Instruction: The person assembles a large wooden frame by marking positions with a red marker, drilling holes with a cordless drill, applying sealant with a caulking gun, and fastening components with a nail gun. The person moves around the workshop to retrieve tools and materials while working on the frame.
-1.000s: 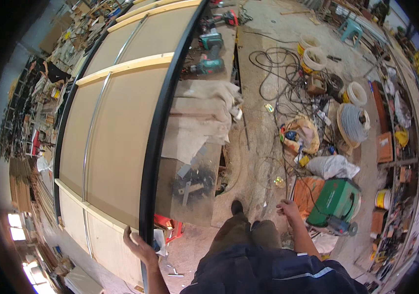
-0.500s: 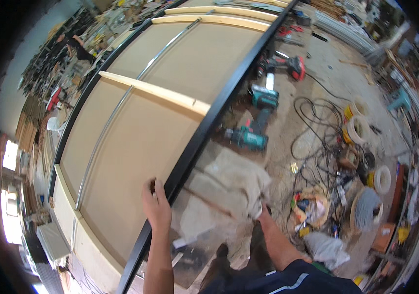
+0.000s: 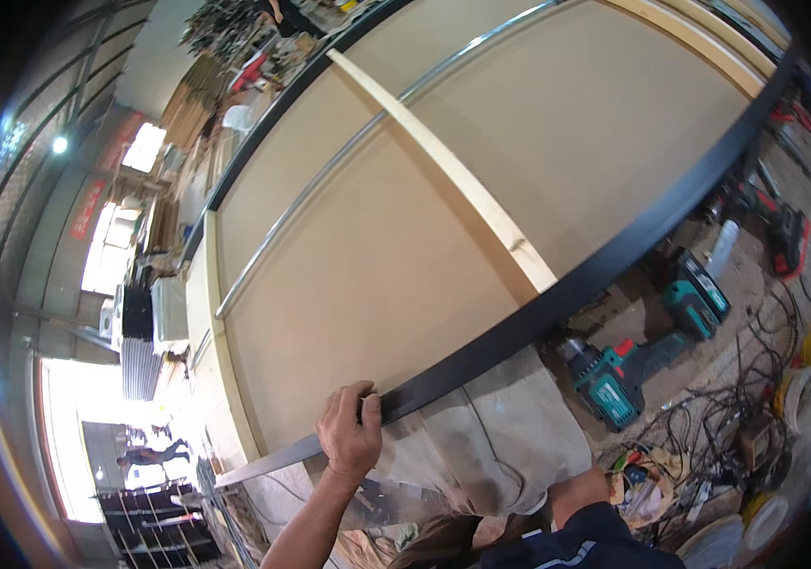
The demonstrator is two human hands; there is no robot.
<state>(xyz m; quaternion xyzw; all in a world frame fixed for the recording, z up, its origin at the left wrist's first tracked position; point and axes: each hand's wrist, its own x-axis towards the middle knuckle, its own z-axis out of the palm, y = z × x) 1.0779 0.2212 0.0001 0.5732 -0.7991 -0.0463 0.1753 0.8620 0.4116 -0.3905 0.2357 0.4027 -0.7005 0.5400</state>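
My left hand (image 3: 350,431) is closed over the black edge rail (image 3: 491,356) of a large framed panel, its fingers curled onto the inner side. The beige board (image 3: 339,284) lies inside that frame, crossed by a pale wooden slat (image 3: 453,171) and a bent shiny metal tube (image 3: 315,180). My right forearm (image 3: 581,493) reaches to the edge of a stained whitish cloth (image 3: 529,427) below the rail; the cloth hides the fingers of that hand. Right of the cloth lies a teal cordless drill (image 3: 614,389).
A second teal power tool (image 3: 695,299) and a red-and-black one (image 3: 785,237) lie beyond the drill. Tangled black cables (image 3: 747,379), white buckets (image 3: 804,398) and a tub of oddments (image 3: 647,484) crowd the right floor. A person (image 3: 154,453) is far off at the left.
My view has swung left, so the panel and tools appear farther right. My left hand has closed over the black rail. The right hand's fingers are more hidden by the cloth.
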